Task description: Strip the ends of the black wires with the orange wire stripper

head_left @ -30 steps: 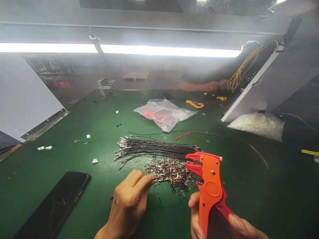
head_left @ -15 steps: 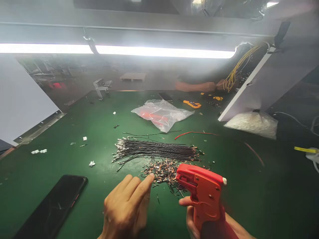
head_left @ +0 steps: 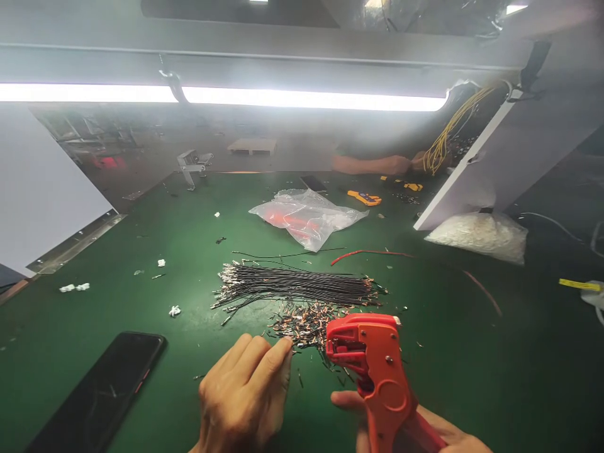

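My left hand (head_left: pixel 245 390) is closed just in front of a heap of short wire offcuts (head_left: pixel 302 322), thumb and forefinger pressed together; whatever they pinch is too small to make out. To its right, my right hand (head_left: pixel 434 425) is wrapped round the handle of a red wire stripper (head_left: pixel 382 365). The tool's jaws point left over the right part of the heap. Behind the offcuts lies a bundle of black wires (head_left: pixel 297 284), with metal ends at the left and bare copper ends at the right.
A black phone (head_left: pixel 97 393) lies front left. Behind the bundle are a clear plastic bag (head_left: pixel 309 217), a red wire (head_left: pixel 370 252) and a yellow tool (head_left: pixel 364 198). A bag of white pieces (head_left: pixel 481 236) sits at right. Another person's arm (head_left: pixel 372 165) shows at the back.
The red wire stripper has moved slightly left and turned more upright with my right hand. My left hand has shifted a little to the right.
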Available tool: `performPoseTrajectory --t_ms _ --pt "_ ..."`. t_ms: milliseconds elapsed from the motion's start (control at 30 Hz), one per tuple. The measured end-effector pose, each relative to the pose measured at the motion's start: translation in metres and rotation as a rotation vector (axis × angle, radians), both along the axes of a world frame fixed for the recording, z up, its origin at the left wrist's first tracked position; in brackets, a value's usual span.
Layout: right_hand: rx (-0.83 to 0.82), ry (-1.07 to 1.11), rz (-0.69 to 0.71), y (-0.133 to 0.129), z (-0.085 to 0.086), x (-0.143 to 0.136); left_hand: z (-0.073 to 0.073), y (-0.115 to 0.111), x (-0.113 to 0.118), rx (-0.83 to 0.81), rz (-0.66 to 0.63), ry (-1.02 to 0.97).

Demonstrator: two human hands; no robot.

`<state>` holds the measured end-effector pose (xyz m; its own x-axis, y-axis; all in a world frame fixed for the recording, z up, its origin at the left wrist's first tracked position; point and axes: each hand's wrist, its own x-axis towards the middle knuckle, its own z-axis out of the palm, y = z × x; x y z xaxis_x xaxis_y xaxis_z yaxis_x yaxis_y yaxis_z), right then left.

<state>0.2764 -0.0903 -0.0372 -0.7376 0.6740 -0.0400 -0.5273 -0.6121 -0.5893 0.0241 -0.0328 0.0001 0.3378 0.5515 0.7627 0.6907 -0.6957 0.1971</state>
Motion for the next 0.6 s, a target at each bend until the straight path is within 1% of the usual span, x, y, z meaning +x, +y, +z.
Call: performPoseTrajectory --t_ms 67,167,367,467,533,600 --pt "-0.031 0.007 -0.015 0.001 0.001 -0.001 0.002 -0.001 0.001 -0.005 -0.005 0.003" --pt "-0.019 -0.006 -0.018 0.003 0.004 -0.002 0.003 -0.002 0.0 -0.015 -0.018 0.013" --pt "-0.007 -0.121 -0.027 0.003 0.017 0.0 0.003 -0.002 -0.001 -0.047 -0.088 0.056" --pt "0.115 -0.208 -0.049 0.002 0.023 0.001 0.003 -0.003 0.001 -0.05 -0.054 0.046" --pt "0.228 -0.291 -0.113 -0.001 0.029 0.001 0.005 -0.004 0.003 -0.027 -0.023 0.047" --pt "0.268 -0.4 -0.181 -0.004 0.035 0.002 0.009 -0.006 0.005 0.005 0.01 0.061"
